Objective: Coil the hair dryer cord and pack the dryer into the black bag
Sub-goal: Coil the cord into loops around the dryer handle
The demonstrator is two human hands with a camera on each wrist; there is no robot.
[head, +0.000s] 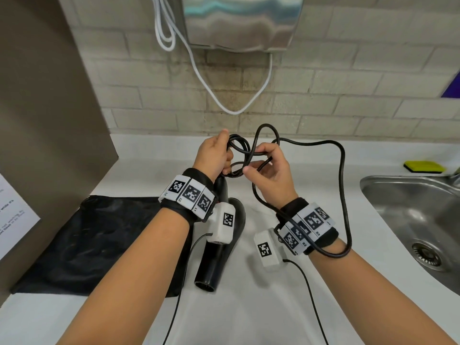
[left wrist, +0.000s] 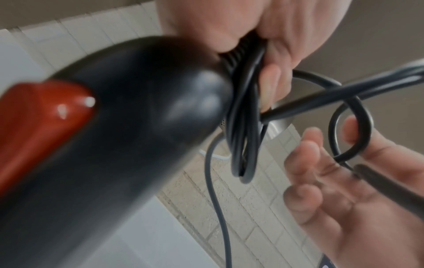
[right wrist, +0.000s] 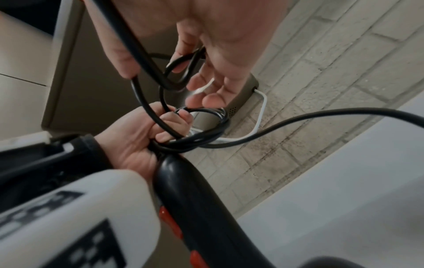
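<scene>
My left hand [head: 216, 155] grips several coiled loops of the black cord [head: 240, 145] together with the cord end of the black hair dryer [head: 219, 247]. The dryer hangs below it, nozzle down over the white counter [head: 286, 307]. In the left wrist view the dryer handle [left wrist: 137, 130] shows a red switch [left wrist: 39, 123]. My right hand [head: 270, 165] pinches a fresh cord loop [right wrist: 176, 72] just right of the coil. The remaining cord [head: 343, 175] swings out right and drapes round my right wrist. The black bag [head: 92, 245] lies flat at the left.
A steel sink [head: 410, 215] is sunk into the counter at the right, with a yellow sponge [head: 424, 166] behind it. A steel hand dryer [head: 241, 21] with a hanging white cable [head: 224, 103] is on the brick wall. A brown partition [head: 49, 95] bounds the left.
</scene>
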